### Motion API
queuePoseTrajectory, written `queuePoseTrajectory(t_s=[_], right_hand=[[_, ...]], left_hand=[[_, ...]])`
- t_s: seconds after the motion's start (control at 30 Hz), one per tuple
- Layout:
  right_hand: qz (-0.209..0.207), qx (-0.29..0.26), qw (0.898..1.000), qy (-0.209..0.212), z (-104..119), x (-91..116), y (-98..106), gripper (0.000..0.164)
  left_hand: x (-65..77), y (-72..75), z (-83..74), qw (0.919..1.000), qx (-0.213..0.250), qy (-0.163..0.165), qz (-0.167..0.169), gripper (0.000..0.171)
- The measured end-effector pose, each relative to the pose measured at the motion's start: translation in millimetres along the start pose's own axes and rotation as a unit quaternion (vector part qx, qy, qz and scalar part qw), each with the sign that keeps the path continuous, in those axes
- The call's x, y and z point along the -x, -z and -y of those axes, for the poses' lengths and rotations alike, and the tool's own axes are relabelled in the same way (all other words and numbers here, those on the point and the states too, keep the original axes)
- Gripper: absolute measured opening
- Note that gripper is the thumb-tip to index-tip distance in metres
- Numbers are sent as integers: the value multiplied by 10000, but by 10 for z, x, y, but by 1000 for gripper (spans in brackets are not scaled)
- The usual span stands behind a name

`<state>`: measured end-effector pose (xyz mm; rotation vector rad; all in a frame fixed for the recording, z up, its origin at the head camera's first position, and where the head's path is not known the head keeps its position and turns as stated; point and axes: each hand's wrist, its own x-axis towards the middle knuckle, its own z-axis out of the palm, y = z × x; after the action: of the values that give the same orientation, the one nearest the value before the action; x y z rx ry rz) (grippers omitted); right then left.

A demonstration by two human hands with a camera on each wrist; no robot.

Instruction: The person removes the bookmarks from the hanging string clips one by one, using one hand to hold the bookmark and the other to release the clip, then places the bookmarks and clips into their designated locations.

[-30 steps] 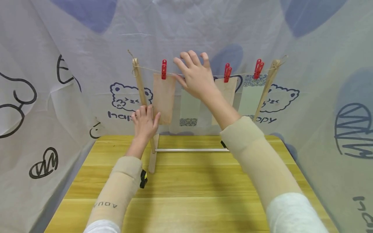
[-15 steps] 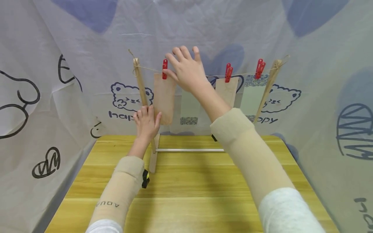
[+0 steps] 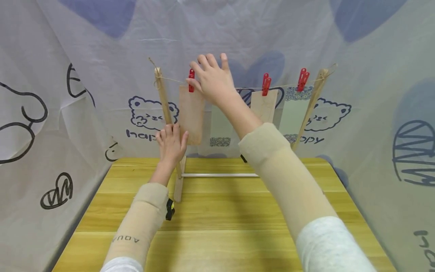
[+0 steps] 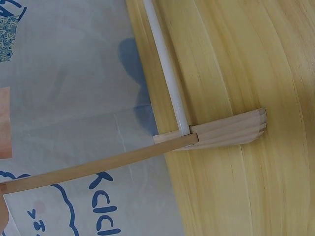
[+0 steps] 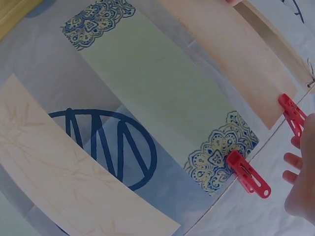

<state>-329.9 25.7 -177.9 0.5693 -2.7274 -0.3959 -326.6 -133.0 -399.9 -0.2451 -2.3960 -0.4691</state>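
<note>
A string runs between two wooden posts, with paper strips clipped to it by red clothespins. My left hand (image 3: pixel 171 143) holds the left wooden post (image 3: pixel 163 96) partway up, its thumb beside the tan paper strip (image 3: pixel 191 117). At the leftmost red clothespin (image 3: pixel 192 73), my right hand (image 3: pixel 215 81) has spread, bent fingers; the thumb overlaps the clip's front. Whether it pinches the clip is not plain. In the right wrist view, a second clothespin (image 5: pixel 249 175) clips a pale green strip (image 5: pixel 162 91) with blue-patterned ends. A beige strip (image 5: pixel 74 172) hangs beside it.
Two more red clothespins (image 3: pixel 266 85) hang toward the right post (image 3: pixel 310 105). A white rod (image 3: pixel 219 175) spans the stand's base near the far part of the wooden table (image 3: pixel 217 226). Behind hangs a printed cloth (image 3: pixel 231 34).
My right hand has moved left along the string to the leftmost clothespin, its thumb now crossing in front of it. The left hand stays on the post.
</note>
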Motion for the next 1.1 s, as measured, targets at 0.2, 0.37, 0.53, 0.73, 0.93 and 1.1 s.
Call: queuePoseTrajectory(t_s=[0.2,0.37,0.53,0.73,0.93,1.1], right_hand=[[29,-13,10000,71,33,-9,22,56],[-49,49,10000,67,66,-8,36,52],[-128,-100,9999,54,70,-5,36,48],[-210,-389,9990,-27,38,-11,-8,45],[-295,-601,9977,-68,9,-9,-50,42],[-245,-671,9974,-125,-4,-17,-61,42]], left_hand=[[3,2,2,10000,18,42,40,40],[11,-5,11,10000,52,-1,0,38],[17,-3,10,10000,14,-56,15,36],[31,-7,4,9999,31,-114,1,29],[44,-28,22,9992,139,-269,-250,27],[50,-28,38,9978,214,-374,-514,36]])
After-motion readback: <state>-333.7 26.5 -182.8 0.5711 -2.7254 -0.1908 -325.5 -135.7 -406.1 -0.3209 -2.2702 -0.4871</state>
